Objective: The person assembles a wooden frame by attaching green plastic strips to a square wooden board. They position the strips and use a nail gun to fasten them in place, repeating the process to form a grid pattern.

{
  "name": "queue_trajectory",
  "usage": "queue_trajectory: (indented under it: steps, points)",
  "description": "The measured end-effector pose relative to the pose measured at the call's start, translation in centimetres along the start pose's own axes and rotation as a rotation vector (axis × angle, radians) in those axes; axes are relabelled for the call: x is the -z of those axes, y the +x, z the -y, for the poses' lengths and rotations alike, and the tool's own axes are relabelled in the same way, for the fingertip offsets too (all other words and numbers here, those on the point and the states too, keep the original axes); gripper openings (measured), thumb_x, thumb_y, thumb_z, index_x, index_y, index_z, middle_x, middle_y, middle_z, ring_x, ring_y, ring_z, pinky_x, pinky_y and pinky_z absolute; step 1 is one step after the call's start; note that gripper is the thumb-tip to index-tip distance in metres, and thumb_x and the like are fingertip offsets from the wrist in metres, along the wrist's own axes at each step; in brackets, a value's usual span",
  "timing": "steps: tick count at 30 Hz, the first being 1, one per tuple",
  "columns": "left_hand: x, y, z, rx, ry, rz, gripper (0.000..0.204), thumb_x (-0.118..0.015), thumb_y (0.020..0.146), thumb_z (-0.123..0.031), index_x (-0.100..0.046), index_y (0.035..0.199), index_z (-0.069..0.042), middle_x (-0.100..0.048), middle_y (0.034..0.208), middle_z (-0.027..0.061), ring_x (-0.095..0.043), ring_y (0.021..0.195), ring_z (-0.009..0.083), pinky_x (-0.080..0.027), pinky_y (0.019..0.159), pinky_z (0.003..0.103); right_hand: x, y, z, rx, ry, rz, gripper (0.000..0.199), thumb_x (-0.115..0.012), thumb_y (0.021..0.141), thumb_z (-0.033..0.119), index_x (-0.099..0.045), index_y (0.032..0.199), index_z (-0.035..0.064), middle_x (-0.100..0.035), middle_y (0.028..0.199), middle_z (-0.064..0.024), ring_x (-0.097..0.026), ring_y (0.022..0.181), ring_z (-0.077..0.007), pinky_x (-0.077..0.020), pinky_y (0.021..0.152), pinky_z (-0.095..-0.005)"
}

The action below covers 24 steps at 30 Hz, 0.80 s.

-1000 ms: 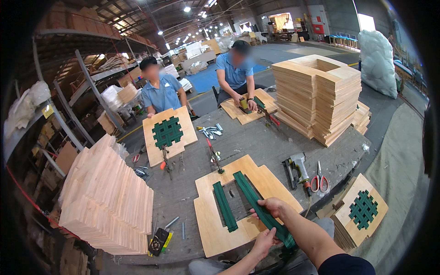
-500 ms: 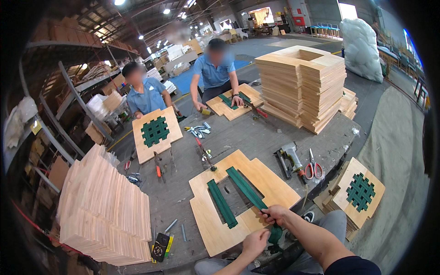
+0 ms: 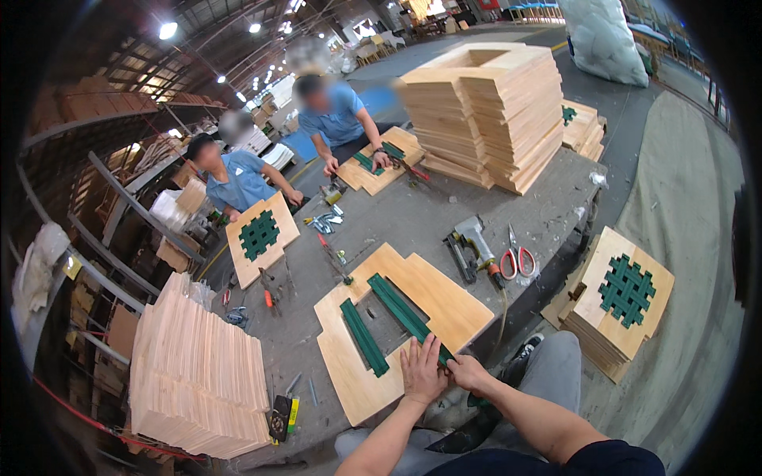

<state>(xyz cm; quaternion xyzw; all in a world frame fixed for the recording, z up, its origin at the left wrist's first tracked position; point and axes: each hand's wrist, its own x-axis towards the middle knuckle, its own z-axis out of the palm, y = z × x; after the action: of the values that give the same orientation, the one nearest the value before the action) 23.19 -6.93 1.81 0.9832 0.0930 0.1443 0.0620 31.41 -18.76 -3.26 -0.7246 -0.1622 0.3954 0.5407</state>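
A pale wooden panel with stepped edges and a rectangular opening lies on the table before me. Two green webbing straps run across the opening: a left strap and a right strap. My left hand rests flat with fingers stretched on the panel's near part, against the right strap. Just beside it, my right hand pinches that strap at the panel's near edge. The strap's loose end below is mostly hidden by my hand and arm.
A nail gun and red-handled scissors lie right of the panel. Stacked wooden panels stand left, with a taller stack at the back. A woven panel tops a pile at right. Two co-workers sit across the table.
My left hand has gone from closed near the strap's hanging end to lying flat on the panel by the strap. My right hand keeps its hold. The view has shifted.
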Motion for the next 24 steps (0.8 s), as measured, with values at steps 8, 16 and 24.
queue_trajectory:
  steps: [8,16,24]
  points:
    - [-1.3,-0.7,0.3,0.045,0.052,0.008,0.08,-0.067,0.078,-0.018,-0.043,0.154,-0.012,-0.04,0.162,0.007,-0.03,0.151,0.0432,-0.016,0.12,0.069,1.6,-4.0,0.1,0.042,-0.067,0.032,0.039,-0.047,0.104,0.032,-0.064,0.091,-0.0007,-0.067,0.088,-0.025,-0.065,0.09,-0.0436,-0.0482,0.08,-0.0501]
    - [-1.2,-0.6,0.6,-0.007,0.047,0.005,0.07,-0.065,0.083,-0.015,-0.05,0.151,-0.017,-0.042,0.162,0.0024,-0.033,0.15,0.0426,-0.018,0.118,0.071,2.6,-4.6,-0.7,0.055,-0.082,0.05,0.039,-0.048,0.105,0.032,-0.063,0.089,0.0005,-0.065,0.081,-0.0223,-0.066,0.084,-0.0406,-0.049,0.077,-0.0484]
    - [-1.5,-0.9,1.0,-0.039,0.062,-0.027,0.067,-0.067,0.083,-0.014,-0.053,0.148,-0.019,-0.046,0.158,0.0024,-0.038,0.148,0.0368,-0.021,0.119,0.068,2.9,-5.8,-0.2,-0.008,0.05,0.079,0.032,-0.052,0.106,0.029,-0.06,0.088,0.0038,-0.052,0.064,-0.0014,-0.048,0.056,-0.013,-0.0401,0.053,-0.0338]
